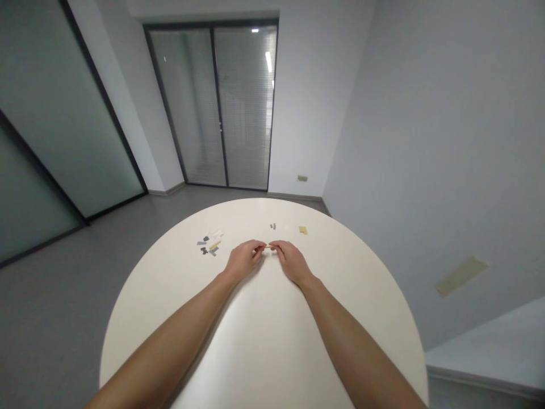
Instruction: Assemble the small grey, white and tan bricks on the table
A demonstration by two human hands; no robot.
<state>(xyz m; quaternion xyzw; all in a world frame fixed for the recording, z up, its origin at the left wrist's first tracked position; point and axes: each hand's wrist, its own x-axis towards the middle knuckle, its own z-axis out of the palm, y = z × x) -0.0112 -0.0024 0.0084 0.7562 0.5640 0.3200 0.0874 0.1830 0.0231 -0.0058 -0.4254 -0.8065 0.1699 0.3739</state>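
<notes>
A slim tan strip (269, 247) is being pinched between both hands, over the round white table (272, 341). The left hand (244, 258) and the right hand (292, 262) are each gripping one end, fingertips nearly closed on it. Too little pressure could let the strip slip and skitter toward the loose grey and tan pieces (209, 243) lying to the left. A small grey piece (272, 226) and a tan piece (302, 230) are lying farther ahead.
</notes>
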